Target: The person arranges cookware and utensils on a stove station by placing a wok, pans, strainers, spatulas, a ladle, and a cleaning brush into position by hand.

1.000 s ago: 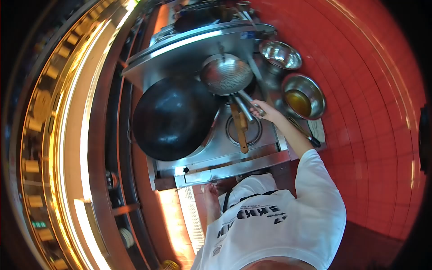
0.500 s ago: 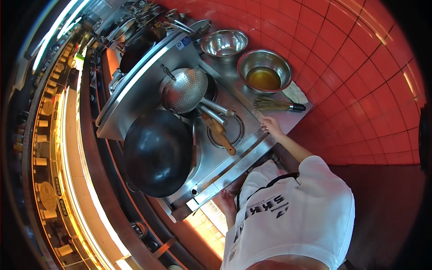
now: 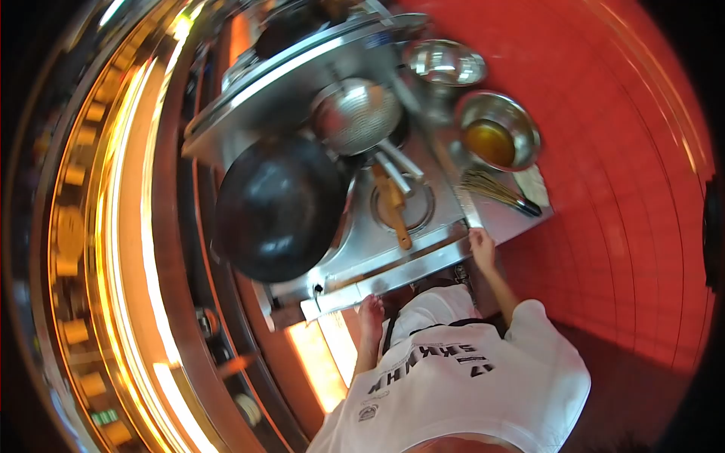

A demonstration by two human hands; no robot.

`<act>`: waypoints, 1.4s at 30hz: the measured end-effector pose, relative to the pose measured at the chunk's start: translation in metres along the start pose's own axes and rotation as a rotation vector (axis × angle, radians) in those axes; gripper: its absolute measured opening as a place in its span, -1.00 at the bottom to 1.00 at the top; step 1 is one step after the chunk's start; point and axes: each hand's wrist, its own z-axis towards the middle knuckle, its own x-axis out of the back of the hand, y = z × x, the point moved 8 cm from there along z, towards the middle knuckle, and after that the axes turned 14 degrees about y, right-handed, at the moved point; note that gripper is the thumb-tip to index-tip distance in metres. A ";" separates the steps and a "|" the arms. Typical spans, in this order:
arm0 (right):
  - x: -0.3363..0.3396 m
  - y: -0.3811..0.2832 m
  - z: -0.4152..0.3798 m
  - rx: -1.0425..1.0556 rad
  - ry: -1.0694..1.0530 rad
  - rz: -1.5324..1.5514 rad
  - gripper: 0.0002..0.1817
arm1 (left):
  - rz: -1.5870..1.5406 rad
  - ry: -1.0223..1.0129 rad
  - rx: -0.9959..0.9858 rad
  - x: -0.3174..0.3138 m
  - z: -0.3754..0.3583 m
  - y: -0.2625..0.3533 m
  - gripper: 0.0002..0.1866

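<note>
My right hand [image 3: 481,243] is at the front right corner of the steel stove [image 3: 355,266], its fingers curled in against the edge. Whatever lies within those fingers is hidden. My left hand [image 3: 371,311] is just below the stove's front rim, left of my body; its fingers are blurred. A big black wok [image 3: 279,208] takes up the left side of the stove. Behind it rests a perforated strainer [image 3: 356,113], two metal handles pointing toward me. A wooden rolling-pin-shaped tool [image 3: 393,204] lies across the burner ring beside it.
Right of the stove stand a steel bowl [image 3: 498,132] with yellowish liquid and another steel bowl [image 3: 445,62]. A bamboo brush [image 3: 498,192] with a black handle lies near a pale cloth [image 3: 531,185]. A red tiled wall [image 3: 619,181] rises on the right.
The view has turned and shifted, so the stove and its things appear farther right. My left hand appears higher in view, close to the front rim. My right hand stays at the right corner.
</note>
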 end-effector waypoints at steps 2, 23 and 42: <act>-0.055 -0.024 -0.047 -0.008 -0.164 0.190 -0.88 | 0.003 -0.037 -0.011 0.006 -0.002 -0.003 -0.88; -0.191 -0.158 -0.204 -0.211 -0.839 0.213 -0.82 | 0.218 0.167 -0.454 0.153 -0.044 0.084 -0.78; -0.352 -0.261 -0.498 0.239 -1.270 0.038 -0.77 | -0.110 0.632 -0.281 0.507 -0.071 0.079 -0.81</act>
